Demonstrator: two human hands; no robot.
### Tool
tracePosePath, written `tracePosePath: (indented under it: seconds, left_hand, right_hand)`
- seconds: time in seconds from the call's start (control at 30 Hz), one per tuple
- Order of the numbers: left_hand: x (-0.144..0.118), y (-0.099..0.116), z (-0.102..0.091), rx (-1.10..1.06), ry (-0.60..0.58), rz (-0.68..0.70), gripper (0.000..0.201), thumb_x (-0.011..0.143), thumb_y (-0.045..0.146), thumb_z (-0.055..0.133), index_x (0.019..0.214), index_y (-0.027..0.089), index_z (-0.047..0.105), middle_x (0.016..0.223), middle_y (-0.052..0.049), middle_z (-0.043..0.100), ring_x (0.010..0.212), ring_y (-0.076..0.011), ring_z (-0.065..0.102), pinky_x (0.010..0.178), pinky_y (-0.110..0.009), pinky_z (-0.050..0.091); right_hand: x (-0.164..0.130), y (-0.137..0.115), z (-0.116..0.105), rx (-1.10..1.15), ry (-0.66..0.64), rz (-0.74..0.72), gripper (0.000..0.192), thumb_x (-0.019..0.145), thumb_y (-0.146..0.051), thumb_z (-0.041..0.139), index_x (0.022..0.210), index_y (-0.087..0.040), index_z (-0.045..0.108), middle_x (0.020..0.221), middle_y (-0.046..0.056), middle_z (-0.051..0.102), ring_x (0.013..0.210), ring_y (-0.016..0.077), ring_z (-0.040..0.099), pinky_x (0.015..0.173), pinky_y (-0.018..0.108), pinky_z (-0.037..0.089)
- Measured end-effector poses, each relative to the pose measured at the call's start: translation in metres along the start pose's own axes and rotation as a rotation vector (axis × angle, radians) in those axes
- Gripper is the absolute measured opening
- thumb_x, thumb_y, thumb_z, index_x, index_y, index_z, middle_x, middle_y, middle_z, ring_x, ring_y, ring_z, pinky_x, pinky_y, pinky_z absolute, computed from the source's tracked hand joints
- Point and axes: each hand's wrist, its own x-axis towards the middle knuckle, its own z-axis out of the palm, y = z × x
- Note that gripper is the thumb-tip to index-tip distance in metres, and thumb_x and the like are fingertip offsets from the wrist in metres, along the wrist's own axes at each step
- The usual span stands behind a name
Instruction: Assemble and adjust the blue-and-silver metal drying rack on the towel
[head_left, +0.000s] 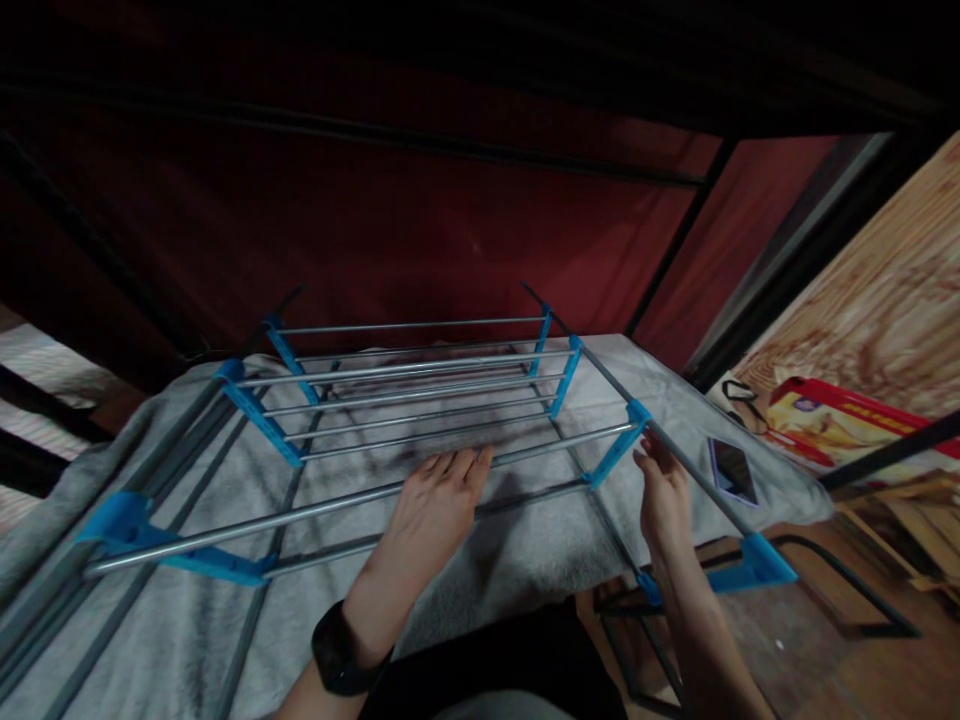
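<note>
A folding drying rack (pixel 390 370) with silver rods and blue plastic brackets lies flat on a grey towel-like cloth (pixel 187 620). My left hand (pixel 435 505), with a black watch on its wrist, rests palm down with its fingertips on a silver rod near the rack's middle. My right hand (pixel 660 490) is held edge-on beside the rack's right side rail, close to a blue bracket (pixel 619 450). Neither hand grips anything that I can see.
A phone (pixel 732 470) lies on the cloth's right edge. A red and yellow box (pixel 840 425) leans against a wooden panel at the right. Dark red fabric and black poles rise behind the rack. Wooden floor and a black frame show at the lower right.
</note>
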Motion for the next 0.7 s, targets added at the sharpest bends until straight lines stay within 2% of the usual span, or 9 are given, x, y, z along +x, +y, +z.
tracePosePath:
  seconds: [0.1,0.23,0.4,0.53,0.7]
  left_hand:
    - [0.003,0.001,-0.002,-0.005,-0.025,0.000,0.039,0.094,0.006,0.050,0.131,0.015,0.060,0.102,-0.008,0.071,0.088,-0.0222,0.067,0.078,-0.037,0.051]
    - [0.004,0.003,-0.001,-0.022,-0.027,-0.012,0.038,0.096,0.009,0.048,0.131,0.016,0.060,0.101,-0.008,0.071,0.088,-0.0221,0.067,0.077,-0.036,0.051]
    - [0.006,0.002,-0.001,-0.058,-0.035,-0.019,0.034,0.097,0.011,0.047,0.127,0.017,0.062,0.100,-0.007,0.072,0.086,-0.0208,0.068,0.074,-0.034,0.050]
    - [0.008,-0.001,-0.001,-0.090,-0.061,-0.033,0.032,0.099,0.015,0.047,0.126,0.019,0.062,0.103,-0.006,0.072,0.087,-0.0206,0.069,0.074,-0.033,0.049]
    - [0.010,-0.004,-0.001,-0.137,-0.124,-0.057,0.032,0.101,0.017,0.043,0.126,0.022,0.063,0.105,-0.006,0.073,0.089,-0.0210,0.070,0.072,-0.032,0.048]
  right_hand:
    - [0.010,-0.005,0.016,0.026,-0.044,-0.060,0.056,0.076,-0.038,0.066,0.131,-0.025,0.062,0.132,0.004,0.064,0.126,0.0238,0.055,0.115,0.046,0.034]
    - [0.011,-0.010,0.030,0.128,-0.020,-0.080,0.061,0.076,-0.034,0.065,0.136,-0.025,0.060,0.133,0.005,0.064,0.127,0.0228,0.055,0.117,0.045,0.033]
    - [0.009,-0.008,0.030,0.138,0.029,-0.066,0.055,0.080,-0.040,0.063,0.132,-0.022,0.063,0.129,0.004,0.065,0.130,0.0225,0.052,0.117,0.045,0.035]
    - [0.012,-0.011,0.029,0.199,0.038,0.012,0.054,0.084,-0.048,0.061,0.130,-0.021,0.064,0.130,0.005,0.065,0.126,0.0212,0.057,0.110,0.041,0.043]
    - [0.013,-0.017,0.031,0.236,0.063,0.054,0.056,0.084,-0.053,0.059,0.128,-0.019,0.065,0.130,0.006,0.067,0.123,0.0202,0.060,0.108,0.038,0.045]
